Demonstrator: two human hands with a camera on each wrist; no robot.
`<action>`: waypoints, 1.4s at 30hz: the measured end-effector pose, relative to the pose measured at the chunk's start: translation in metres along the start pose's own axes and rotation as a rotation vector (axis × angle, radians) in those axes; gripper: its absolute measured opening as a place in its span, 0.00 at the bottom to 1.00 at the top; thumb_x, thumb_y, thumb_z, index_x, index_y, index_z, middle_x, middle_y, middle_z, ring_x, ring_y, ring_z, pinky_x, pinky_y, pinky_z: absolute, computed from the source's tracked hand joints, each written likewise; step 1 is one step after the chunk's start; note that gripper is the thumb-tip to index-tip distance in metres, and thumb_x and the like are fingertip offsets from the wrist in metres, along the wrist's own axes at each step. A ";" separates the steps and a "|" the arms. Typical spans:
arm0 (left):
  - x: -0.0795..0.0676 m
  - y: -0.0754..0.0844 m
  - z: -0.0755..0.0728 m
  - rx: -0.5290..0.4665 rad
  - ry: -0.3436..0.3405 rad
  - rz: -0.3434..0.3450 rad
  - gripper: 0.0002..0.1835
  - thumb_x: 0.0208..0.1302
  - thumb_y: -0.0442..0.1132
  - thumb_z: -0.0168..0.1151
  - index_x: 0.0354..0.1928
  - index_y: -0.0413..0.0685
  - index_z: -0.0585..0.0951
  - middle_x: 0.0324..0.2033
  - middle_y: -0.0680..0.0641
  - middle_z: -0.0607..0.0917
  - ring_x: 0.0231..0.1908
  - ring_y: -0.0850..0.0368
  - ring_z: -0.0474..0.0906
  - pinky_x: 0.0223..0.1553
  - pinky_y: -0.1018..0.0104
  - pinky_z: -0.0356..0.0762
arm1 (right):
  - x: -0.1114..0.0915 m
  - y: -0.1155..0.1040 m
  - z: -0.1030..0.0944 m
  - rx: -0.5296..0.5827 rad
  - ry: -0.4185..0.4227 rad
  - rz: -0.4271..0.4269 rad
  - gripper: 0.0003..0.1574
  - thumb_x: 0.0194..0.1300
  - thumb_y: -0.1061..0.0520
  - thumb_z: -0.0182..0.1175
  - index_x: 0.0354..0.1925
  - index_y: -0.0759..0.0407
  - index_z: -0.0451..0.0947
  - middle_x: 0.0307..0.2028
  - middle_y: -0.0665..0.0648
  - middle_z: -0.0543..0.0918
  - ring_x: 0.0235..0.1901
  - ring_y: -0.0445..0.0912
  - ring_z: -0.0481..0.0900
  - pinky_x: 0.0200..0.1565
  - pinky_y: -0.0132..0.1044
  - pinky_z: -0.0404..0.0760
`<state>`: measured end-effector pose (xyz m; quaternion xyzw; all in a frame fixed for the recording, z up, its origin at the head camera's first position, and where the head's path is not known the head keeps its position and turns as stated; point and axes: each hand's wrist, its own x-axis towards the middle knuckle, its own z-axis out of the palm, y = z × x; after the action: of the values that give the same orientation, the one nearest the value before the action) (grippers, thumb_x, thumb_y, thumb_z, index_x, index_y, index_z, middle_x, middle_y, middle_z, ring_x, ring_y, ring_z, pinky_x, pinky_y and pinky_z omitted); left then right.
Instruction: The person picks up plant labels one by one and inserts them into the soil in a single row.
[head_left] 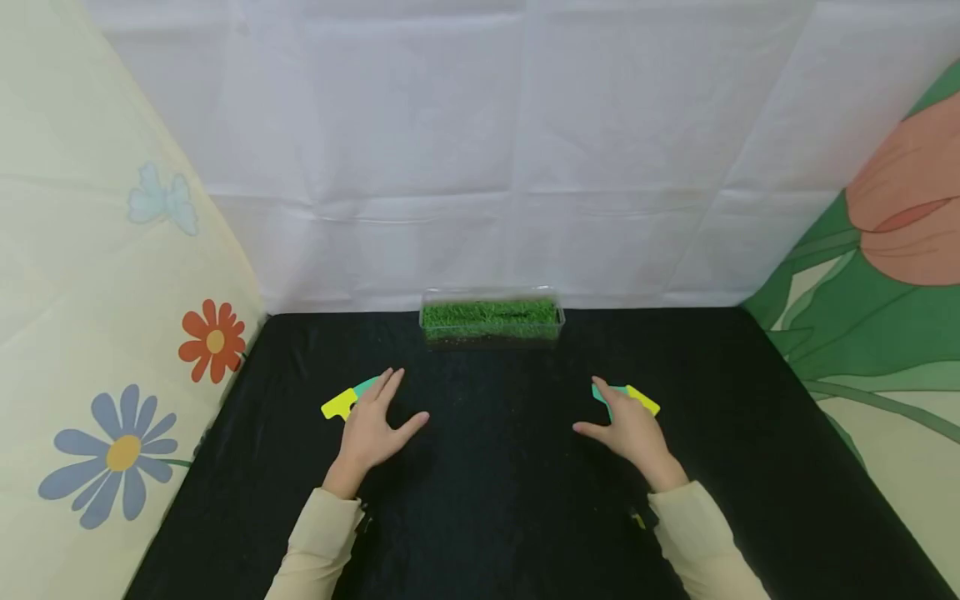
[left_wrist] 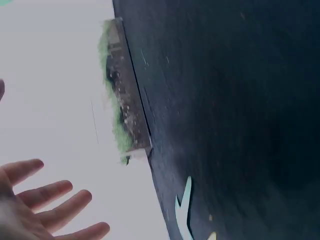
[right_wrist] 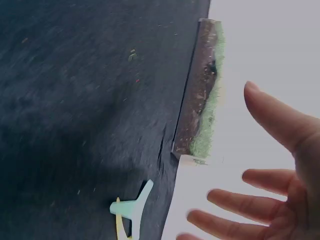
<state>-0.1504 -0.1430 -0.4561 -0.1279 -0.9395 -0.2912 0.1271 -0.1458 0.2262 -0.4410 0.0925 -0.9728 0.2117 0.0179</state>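
Observation:
My left hand [head_left: 372,429], fingers spread and straight, hovers over a yellow T-shaped plant label [head_left: 339,404] and a teal one [head_left: 364,386], partly covering them in the head view. On the other side my right hand [head_left: 633,429] is likewise spread, over a second teal plant label [head_left: 598,394] and yellow plant label [head_left: 644,400]. Neither hand holds anything. The right wrist view shows that teal label [right_wrist: 142,206] lying across the yellow one [right_wrist: 119,225]. In the left wrist view the left teal label [left_wrist: 184,212] lies below the fingers [left_wrist: 52,194].
A clear box [head_left: 491,343] of soil and green grass [head_left: 487,314] stands at the back centre of the black cloth-covered table [head_left: 495,483]. White cloth [head_left: 510,150] hangs behind it. Flower-printed cloth [head_left: 90,292] flanks the table on both sides.

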 end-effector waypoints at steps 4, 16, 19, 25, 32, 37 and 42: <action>0.007 -0.003 0.004 -0.162 0.117 -0.025 0.28 0.56 0.44 0.63 0.56 0.36 0.72 0.53 0.36 0.75 0.52 0.40 0.71 0.49 0.45 0.70 | 0.009 0.002 0.000 0.088 -0.001 0.010 0.43 0.55 0.48 0.64 0.59 0.74 0.63 0.27 0.61 0.79 0.25 0.51 0.77 0.25 0.40 0.73; 0.036 -0.013 0.017 -0.526 0.187 -0.383 0.13 0.61 0.37 0.58 0.43 0.35 0.80 0.39 0.39 0.82 0.39 0.47 0.77 0.41 0.54 0.74 | 0.043 0.000 0.005 0.341 0.123 0.063 0.24 0.62 0.53 0.58 0.46 0.73 0.76 0.30 0.64 0.83 0.26 0.50 0.81 0.28 0.41 0.78; 0.043 -0.015 0.019 -0.563 0.186 -0.439 0.12 0.61 0.38 0.58 0.41 0.36 0.80 0.36 0.40 0.82 0.37 0.47 0.76 0.38 0.58 0.73 | 0.051 -0.002 0.007 0.370 0.136 0.097 0.22 0.63 0.54 0.57 0.46 0.72 0.77 0.31 0.64 0.83 0.26 0.49 0.81 0.28 0.41 0.78; 0.058 -0.016 0.022 -0.666 0.185 -0.509 0.12 0.62 0.36 0.56 0.40 0.32 0.80 0.31 0.39 0.81 0.36 0.43 0.76 0.33 0.67 0.73 | 0.067 -0.001 0.012 0.416 0.127 0.176 0.22 0.65 0.52 0.54 0.47 0.69 0.77 0.37 0.66 0.82 0.32 0.52 0.80 0.33 0.44 0.78; 0.077 -0.018 0.027 -0.667 0.181 -0.543 0.13 0.62 0.37 0.56 0.40 0.32 0.80 0.30 0.40 0.80 0.34 0.44 0.75 0.31 0.68 0.72 | 0.086 0.000 0.015 0.487 0.104 0.259 0.24 0.66 0.51 0.51 0.51 0.67 0.75 0.42 0.67 0.80 0.37 0.54 0.79 0.37 0.45 0.78; 0.091 -0.024 0.035 -0.661 0.163 -0.585 0.13 0.61 0.37 0.55 0.39 0.32 0.80 0.32 0.40 0.80 0.35 0.47 0.76 0.34 0.63 0.74 | 0.098 0.002 0.016 0.523 0.097 0.297 0.24 0.67 0.50 0.51 0.51 0.67 0.75 0.43 0.68 0.80 0.38 0.55 0.78 0.39 0.45 0.77; 0.100 -0.028 0.039 -0.669 0.162 -0.622 0.13 0.62 0.37 0.55 0.42 0.34 0.80 0.37 0.38 0.80 0.38 0.46 0.76 0.42 0.57 0.74 | 0.110 0.002 0.018 0.545 0.123 0.321 0.24 0.66 0.51 0.51 0.50 0.68 0.76 0.40 0.69 0.80 0.35 0.56 0.79 0.36 0.41 0.78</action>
<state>-0.2588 -0.1263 -0.4703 0.1492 -0.7748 -0.6115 0.0585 -0.2539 0.2017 -0.4499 -0.0738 -0.8795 0.4698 0.0174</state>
